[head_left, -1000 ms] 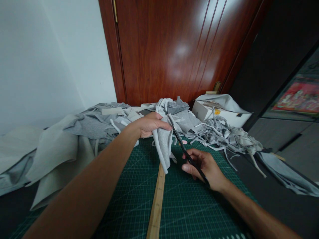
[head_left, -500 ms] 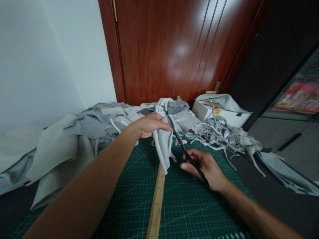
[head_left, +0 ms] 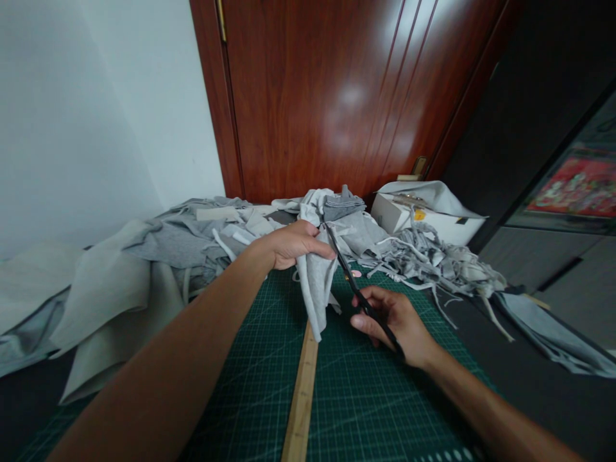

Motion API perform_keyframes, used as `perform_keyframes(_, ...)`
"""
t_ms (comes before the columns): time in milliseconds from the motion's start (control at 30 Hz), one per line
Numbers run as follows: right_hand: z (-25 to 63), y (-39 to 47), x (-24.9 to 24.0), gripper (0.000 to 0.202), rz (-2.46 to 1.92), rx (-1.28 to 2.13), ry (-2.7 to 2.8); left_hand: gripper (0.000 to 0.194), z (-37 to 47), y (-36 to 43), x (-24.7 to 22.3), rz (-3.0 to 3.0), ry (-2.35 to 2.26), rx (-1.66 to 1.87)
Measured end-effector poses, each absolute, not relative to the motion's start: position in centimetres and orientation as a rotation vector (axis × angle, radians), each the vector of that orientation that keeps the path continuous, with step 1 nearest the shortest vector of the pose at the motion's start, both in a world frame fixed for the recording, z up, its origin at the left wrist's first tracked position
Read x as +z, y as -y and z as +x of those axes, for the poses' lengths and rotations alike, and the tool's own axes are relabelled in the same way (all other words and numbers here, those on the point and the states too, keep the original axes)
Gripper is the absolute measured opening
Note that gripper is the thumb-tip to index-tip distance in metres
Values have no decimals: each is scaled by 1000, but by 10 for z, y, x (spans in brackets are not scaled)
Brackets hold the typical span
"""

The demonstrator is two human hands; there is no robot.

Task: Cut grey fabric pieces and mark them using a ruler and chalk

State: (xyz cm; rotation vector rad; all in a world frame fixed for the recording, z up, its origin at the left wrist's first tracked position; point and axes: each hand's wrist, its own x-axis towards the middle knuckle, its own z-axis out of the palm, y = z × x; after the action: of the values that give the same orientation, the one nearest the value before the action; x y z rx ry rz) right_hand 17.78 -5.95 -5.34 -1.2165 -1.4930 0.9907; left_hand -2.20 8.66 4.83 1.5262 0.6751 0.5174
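Observation:
My left hand (head_left: pixel 298 245) pinches a light grey piece of fabric (head_left: pixel 317 289), which hangs down in folds over the mat. Black-handled scissors (head_left: pixel 347 271) are gripped in my right hand (head_left: pixel 389 324), with the blades pointing up and away beside the fabric's top edge. The blades look nearly closed, close to my left thumb. Below the fabric's lower tip, a wooden ruler (head_left: pixel 302 398) lies lengthwise on the green cutting mat (head_left: pixel 375 398).
Grey and white fabric (head_left: pixel 178 240) is heaped at the left and back. A tangle of grey strips (head_left: pixel 437 260) lies at the right, before a white box (head_left: pixel 423 215). A brown wooden door (head_left: pixel 308 96) stands behind, a dark cabinet (head_left: pixel 568 269) at the right.
My left hand and the fabric have shifted slightly down and to the right. The scissor blades have come closer together; my right hand has hardly moved.

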Motion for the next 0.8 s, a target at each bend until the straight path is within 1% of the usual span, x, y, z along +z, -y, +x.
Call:
perform_keyframes(267,178,58,-54,53,-1232,987,1499,29,-22,-89,45,1527,-676,511)
perform_keyframes(800,174,61,-50,49,-1238,977,1515,24,-22,-88,45,1534,-688,464)
